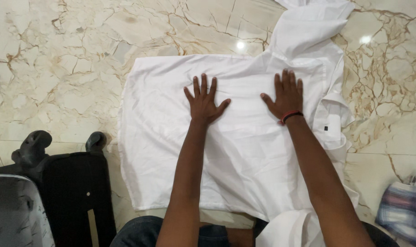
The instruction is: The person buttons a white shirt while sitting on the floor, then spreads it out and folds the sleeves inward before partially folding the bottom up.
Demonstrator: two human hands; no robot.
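Observation:
A white shirt [162, 137] lies spread flat on a marble floor [57, 59], back side up, with its collar at the right and one sleeve running off toward the top right. My left hand [204, 100] presses flat on the cloth near its middle, fingers spread. My right hand [285, 93] rests flat on the shirt a little to the right, palm down, with a red and black band on the wrist. Neither hand grips anything.
A black suitcase [75, 192] with wheels lies at the lower left beside a grey patterned case [13, 212]. A striped folded cloth [402, 210] sits at the lower right. My knees in dark jeans [139, 231] show at the bottom edge.

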